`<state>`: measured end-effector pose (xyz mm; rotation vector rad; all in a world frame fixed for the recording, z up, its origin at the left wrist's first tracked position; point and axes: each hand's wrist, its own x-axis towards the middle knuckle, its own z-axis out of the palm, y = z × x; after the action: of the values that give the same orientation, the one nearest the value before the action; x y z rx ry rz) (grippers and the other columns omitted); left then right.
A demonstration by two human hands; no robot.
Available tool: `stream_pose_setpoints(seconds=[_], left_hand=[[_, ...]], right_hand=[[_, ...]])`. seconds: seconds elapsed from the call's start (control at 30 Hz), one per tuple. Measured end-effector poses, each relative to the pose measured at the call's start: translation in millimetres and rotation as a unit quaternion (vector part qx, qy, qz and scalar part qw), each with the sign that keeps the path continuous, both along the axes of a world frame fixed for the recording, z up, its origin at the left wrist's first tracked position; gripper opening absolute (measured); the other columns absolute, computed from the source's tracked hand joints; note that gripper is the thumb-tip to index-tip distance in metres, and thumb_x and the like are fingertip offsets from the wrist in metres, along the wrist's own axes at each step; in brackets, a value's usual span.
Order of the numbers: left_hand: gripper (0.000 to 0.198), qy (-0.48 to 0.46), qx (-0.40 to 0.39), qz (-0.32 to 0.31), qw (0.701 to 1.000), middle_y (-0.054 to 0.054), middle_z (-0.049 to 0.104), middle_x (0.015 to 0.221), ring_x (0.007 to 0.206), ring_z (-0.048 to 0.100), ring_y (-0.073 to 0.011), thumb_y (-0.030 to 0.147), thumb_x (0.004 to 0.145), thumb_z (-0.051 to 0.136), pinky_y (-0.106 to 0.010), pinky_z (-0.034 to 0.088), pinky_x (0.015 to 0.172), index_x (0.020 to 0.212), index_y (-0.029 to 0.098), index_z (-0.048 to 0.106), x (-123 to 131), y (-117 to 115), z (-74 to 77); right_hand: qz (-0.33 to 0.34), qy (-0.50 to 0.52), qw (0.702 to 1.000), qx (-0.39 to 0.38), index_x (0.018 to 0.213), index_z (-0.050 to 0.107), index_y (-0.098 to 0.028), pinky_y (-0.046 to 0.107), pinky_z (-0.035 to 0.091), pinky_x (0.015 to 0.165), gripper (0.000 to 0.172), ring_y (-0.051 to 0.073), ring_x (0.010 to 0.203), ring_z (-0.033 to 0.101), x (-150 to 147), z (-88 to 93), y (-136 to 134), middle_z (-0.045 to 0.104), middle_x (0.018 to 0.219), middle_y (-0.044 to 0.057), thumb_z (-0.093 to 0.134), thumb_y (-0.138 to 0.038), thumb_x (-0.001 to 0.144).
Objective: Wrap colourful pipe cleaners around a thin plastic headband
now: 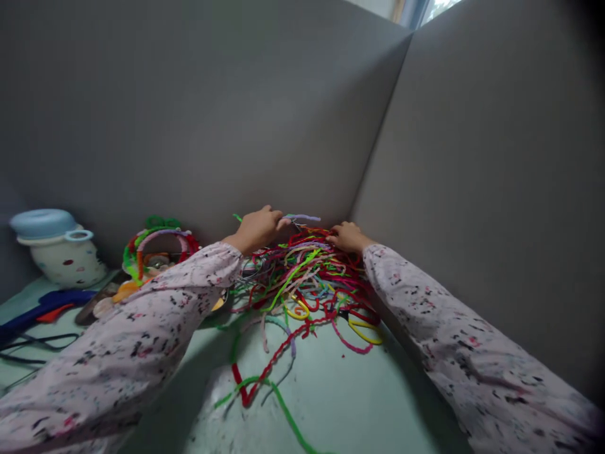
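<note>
Your left hand [259, 229] grips a lilac stem [305, 217]; your right hand [348, 238] touches the stem pile [307, 268], its grasp indeterminable.

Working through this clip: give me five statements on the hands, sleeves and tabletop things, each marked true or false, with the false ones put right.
1. The right hand is at the strands. True.
2. A colourful ring sits between the jar and the strands. True.
3. The jar is uncovered. False: a blue lid is on it.
4. Both forearms are bare. False: printed sleeves cover them.
5. The left hand is also at the strands. True.
</note>
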<state>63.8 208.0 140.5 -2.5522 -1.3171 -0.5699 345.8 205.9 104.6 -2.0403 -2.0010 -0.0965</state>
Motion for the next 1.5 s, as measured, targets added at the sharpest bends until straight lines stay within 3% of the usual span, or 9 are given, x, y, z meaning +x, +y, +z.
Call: stream_pose_setpoints(seconds=[0.27, 0.4, 0.53, 0.67, 0.77, 0.83, 1.0, 1.2, 1.5], left_hand=[[0.034, -0.289, -0.029, -0.063, 0.955, -0.005, 0.061, 0.072, 0.062, 0.049, -0.0124, 0.04, 0.091, 0.045, -0.023, 0.033, 0.058, 0.086, 0.015, 0.067, -15.6, -42.9, 34.8], [0.031, -0.539, -0.242, -0.175, 0.787, 0.0, 0.056, 0.063, 0.049, 0.043, -0.007, 0.038, 0.091, 0.045, -0.02, 0.033, 0.05, 0.087, 0.014, 0.064, -13.1, -80.9, 43.3], [0.02, -0.651, -0.408, -0.23, 0.597, 0.0, 0.057, 0.065, 0.051, 0.05, -0.0062, 0.03, 0.09, 0.05, -0.017, 0.038, 0.05, 0.089, 0.013, 0.062, -9.8, -123.9, 37.0], [0.015, -0.703, -0.475, -0.213, 0.485, -0.002, 0.059, 0.065, 0.054, 0.054, -0.0068, 0.022, 0.089, 0.05, -0.018, 0.043, 0.053, 0.085, 0.011, 0.061, -7.9, -159.6, 21.2], [0.013, -0.724, -0.488, -0.209, 0.439, -0.002, 0.06, 0.066, 0.057, 0.056, -0.0076, 0.019, 0.089, 0.051, -0.019, 0.044, 0.056, 0.084, 0.012, 0.061, -12.8, -174.8, 10.2], [0.012, -0.74, -0.47, -0.196, 0.44, -0.002, 0.062, 0.068, 0.062, 0.058, -0.009, 0.019, 0.088, 0.052, -0.02, 0.045, 0.059, 0.084, 0.012, 0.062, -21.3, -176.9, 3.1], [0.016, -0.745, -0.39, -0.138, 0.522, -0.002, 0.067, 0.076, 0.066, 0.057, -0.0079, 0.027, 0.077, 0.068, -0.018, 0.04, 0.059, 0.086, 0.014, 0.068, -51.0, -163.4, -25.9], [0.026, -0.742, -0.383, -0.083, 0.545, -0.002, 0.065, 0.071, 0.061, 0.054, -0.0084, 0.033, 0.063, 0.078, -0.02, 0.037, 0.055, 0.075, 0.012, 0.067, -59.7, -137.9, -63.9], [0.019, -0.734, -0.405, -0.041, 0.544, 0.0, 0.058, 0.063, 0.052, 0.053, -0.0057, 0.029, 0.076, 0.068, -0.018, 0.038, 0.051, 0.074, 0.013, 0.057, -29.0, -73.0, -36.4]], right_hand=[[0.07, 0.014, 0.953, 0.295, 0.11, 0.064, -0.014, 0.043, 0.035, 0.095, 0.031, 0.028, 0.107, 0.049, -52.0, 31.5, -64.5, 0.06, 0.113, 0.015, 0.054, -0.022, 0.082], [0.193, 0.2, 0.935, 0.22, 0.097, 0.066, -0.016, 0.034, 0.041, 0.083, 0.024, 0.02, 0.088, 0.056, -98.1, 24.0, -116.2, 0.064, 0.093, 0.007, 0.054, -0.033, 0.085], [0.255, 0.43, 0.865, 0.04, 0.101, 0.062, -0.016, 0.026, 0.042, 0.066, 0.039, 0.014, 0.071, 0.054, -134.7, 6.4, -160.0, 0.062, 0.084, 0.002, 0.045, -0.049, 0.09], [0.266, 0.477, 0.837, -0.037, 0.093, 0.061, -0.015, 0.023, 0.037, 0.058, 0.037, 0.01, 0.063, 0.048, -156.4, -6.7, -188.7, 0.057, 0.075, -0.001, 0.052, -0.05, 0.086], [0.255, 0.437, 0.86, -0.057, 0.073, 0.059, -0.015, 0.022, 0.031, 0.052, 0.033, 0.009, 0.054, 0.04, -164.8, -12.8, -203.1, 0.048, 0.061, -0.004, 0.058, -0.047, 0.082], [0.257, 0.416, 0.868, -0.084, 0.069, 0.057, -0.016, 0.022, 0.029, 0.048, 0.035, 0.008, 0.049, 0.036, -164.3, -13.4, -210.3, 0.043, 0.056, -0.005, 0.054, -0.047, 0.084], [0.281, 0.422, 0.848, -0.155, 0.088, 0.061, -0.016, 0.021, 0.031, 0.047, 0.035, 0.008, 0.047, 0.037, -143.0, -11.7, -216.4, 0.05, 0.061, -0.004, 0.043, -0.046, 0.09], [0.306, 0.175, 0.934, -0.058, 0.076, 0.06, -0.016, 0.022, 0.031, 0.056, 0.032, 0.011, 0.06, 0.044, -116.5, -22.1, -185.0, 0.054, 0.067, -0.001, 0.041, -0.036, 0.093], [0.095, -0.198, 0.97, 0.1, 0.102, 0.065, -0.019, 0.024, 0.032, 0.061, 0.027, 0.015, 0.078, 0.056, -54.5, 44.7, -68.1, 0.06, 0.101, 0.009, 0.042, -0.029, 0.094]])
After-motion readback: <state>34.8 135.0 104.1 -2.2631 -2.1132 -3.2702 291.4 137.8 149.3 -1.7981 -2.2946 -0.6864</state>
